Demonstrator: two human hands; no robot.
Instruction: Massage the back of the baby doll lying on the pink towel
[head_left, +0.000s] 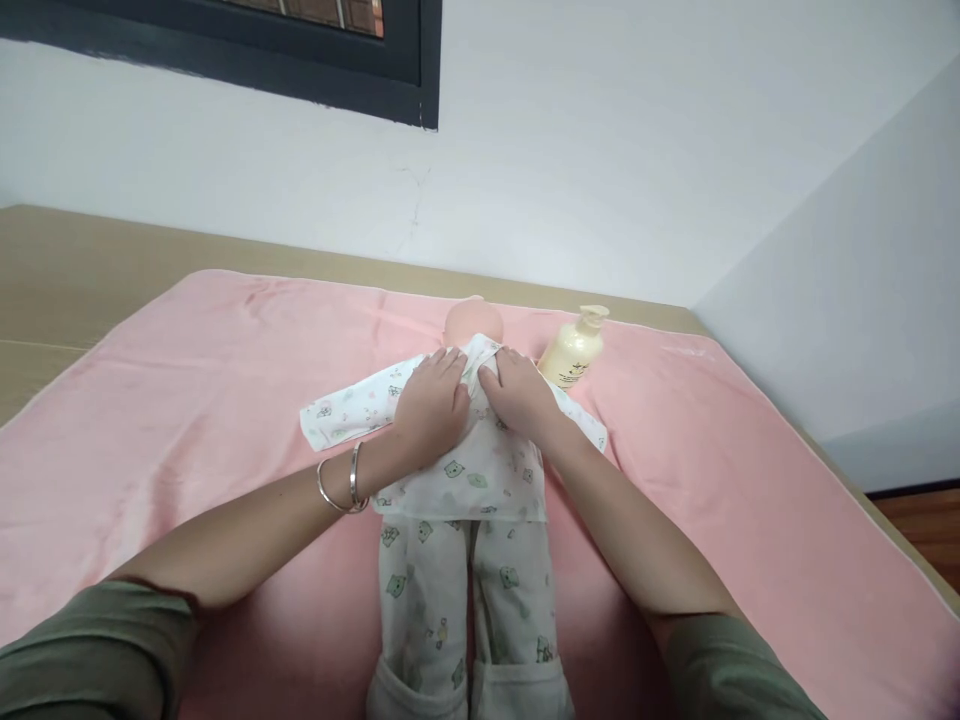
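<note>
Your left hand [433, 408] and right hand [523, 395] press flat on the doll's shirt [491, 475], at twelve o'clock; a bottle [574, 352] stands at one.

one doll [474, 319], one bottle [572, 352], two bangles [355, 478]

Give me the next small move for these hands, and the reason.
I'd ease the left hand and right hand slightly apart to smooth the collar area: both hands rest on the chest of the patterned top, and the cloth looks creased between them, just below the doll's head.
</note>
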